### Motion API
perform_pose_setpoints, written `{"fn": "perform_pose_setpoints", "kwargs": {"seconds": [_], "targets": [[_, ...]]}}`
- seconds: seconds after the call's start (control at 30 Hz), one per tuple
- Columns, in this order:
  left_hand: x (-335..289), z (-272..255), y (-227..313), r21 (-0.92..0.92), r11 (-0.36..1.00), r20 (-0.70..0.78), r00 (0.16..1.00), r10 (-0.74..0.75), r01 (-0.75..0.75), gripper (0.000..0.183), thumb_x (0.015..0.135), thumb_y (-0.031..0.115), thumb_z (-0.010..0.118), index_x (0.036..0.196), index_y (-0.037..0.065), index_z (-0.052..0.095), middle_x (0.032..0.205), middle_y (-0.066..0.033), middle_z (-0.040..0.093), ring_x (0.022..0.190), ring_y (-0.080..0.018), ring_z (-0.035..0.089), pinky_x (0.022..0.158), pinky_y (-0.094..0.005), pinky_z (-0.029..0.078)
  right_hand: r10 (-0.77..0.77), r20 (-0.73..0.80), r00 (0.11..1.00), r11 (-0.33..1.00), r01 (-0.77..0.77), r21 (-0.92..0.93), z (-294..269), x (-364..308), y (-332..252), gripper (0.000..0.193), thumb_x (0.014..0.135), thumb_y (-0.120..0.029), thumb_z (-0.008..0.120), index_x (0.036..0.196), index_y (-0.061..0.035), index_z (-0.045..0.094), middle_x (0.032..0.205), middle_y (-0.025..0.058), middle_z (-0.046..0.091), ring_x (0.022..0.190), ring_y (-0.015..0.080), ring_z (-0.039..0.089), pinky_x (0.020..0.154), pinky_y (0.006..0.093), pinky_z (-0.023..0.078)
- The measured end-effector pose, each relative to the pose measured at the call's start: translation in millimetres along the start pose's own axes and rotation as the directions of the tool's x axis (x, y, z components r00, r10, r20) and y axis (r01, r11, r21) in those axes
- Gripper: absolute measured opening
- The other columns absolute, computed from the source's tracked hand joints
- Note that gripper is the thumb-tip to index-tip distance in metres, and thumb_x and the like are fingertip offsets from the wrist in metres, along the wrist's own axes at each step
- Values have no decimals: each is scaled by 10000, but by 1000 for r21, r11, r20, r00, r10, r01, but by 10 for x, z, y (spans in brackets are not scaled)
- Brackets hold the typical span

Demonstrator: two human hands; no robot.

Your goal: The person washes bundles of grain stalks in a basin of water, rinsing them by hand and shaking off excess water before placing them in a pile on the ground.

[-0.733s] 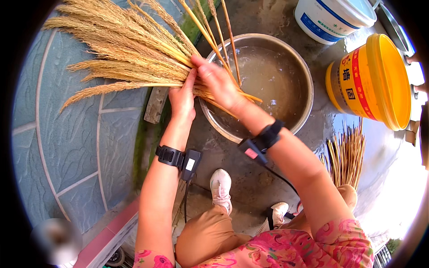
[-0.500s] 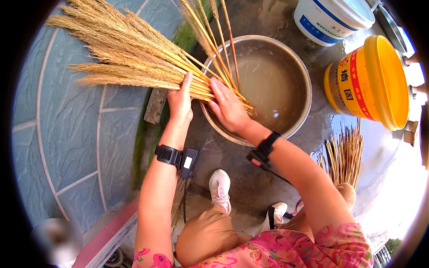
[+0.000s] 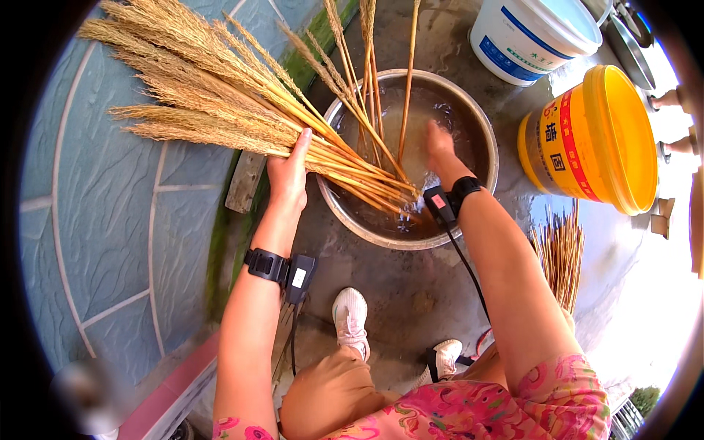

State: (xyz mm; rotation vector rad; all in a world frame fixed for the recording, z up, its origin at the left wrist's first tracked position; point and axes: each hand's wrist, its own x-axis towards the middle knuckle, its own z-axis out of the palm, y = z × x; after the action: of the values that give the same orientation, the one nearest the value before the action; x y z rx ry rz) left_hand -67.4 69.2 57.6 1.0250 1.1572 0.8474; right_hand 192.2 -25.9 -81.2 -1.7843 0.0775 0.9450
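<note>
My left hand [image 3: 287, 172] has a closed grip around a bundle of dry golden grass stalks [image 3: 220, 95], their cut ends dipping into a metal basin [image 3: 484, 139] of murky water. My right hand [image 3: 438, 145] rests open in the water, holding nothing.

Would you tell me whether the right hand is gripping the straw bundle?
No, the right hand dips into the water of the metal basin, apart from the straw bundle.

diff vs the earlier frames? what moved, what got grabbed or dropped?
The right hand let go of the stalks and moved right, down into the water of the metal basin. The stalk butts now dip into the water. The left hand kept its grip on the bundle at the basin's left rim. Basin, yellow bucket and white bucket stayed put.
</note>
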Motion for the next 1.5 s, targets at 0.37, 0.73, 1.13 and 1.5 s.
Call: {"fn": "perform_pose_setpoints", "kwargs": {"seconds": [0.37, 0.73, 1.13, 1.5], "targets": [[-53, 169, 133, -102, 994, 22, 999, -30, 32, 456, 855, 155, 690, 1237, -12, 506, 1187, -70, 554, 1059, -148, 528, 915, -292, 419, -266, 558, 786, 863, 451, -226, 979, -263, -493, 308, 958, -293, 515, 1127, -42, 574, 943, 38, 628, 842, 130, 551, 757, 281, 448], [-184, 147, 110, -140, 986, 73, 994, -76, 85, 416, 857, 135, 685, 1220, 4, 529, 1157, -56, 572, 1033, -129, 541, 881, -285, 438, -153, 686, 712, 453, 667, -591, 221, -230, -372, 222, 881, -205, 554, 955, -7, 622, 754, 156, 644, 721, 261, 634, 667, 376, 493], [-223, 97, 98, -98, 989, 58, 993, -104, 109, 441, 842, 188, 702, 1211, 16, 531, 1165, -48, 570, 1044, -144, 539, 878, -322, 426, 281, 434, 856, 592, 202, -780, -269, -121, -728, 503, 844, -474, 596, 1090, -37, 623, 1050, 66, 614, 874, 188, 581, 725, 351, 467], [-154, 109, 4, -58, 996, 99, 993, -65, 71, 473, 830, 290, 716, 1225, 105, 535, 1181, -8, 560, 1070, -135, 523, 889, -382, 400, -304, 326, 895, 863, 403, -303, 1021, -260, -864, 552, 863, -462, 573, 1074, 48, 541, 1058, 198, 613, 980, 318, 589, 835, 374, 456]]}}
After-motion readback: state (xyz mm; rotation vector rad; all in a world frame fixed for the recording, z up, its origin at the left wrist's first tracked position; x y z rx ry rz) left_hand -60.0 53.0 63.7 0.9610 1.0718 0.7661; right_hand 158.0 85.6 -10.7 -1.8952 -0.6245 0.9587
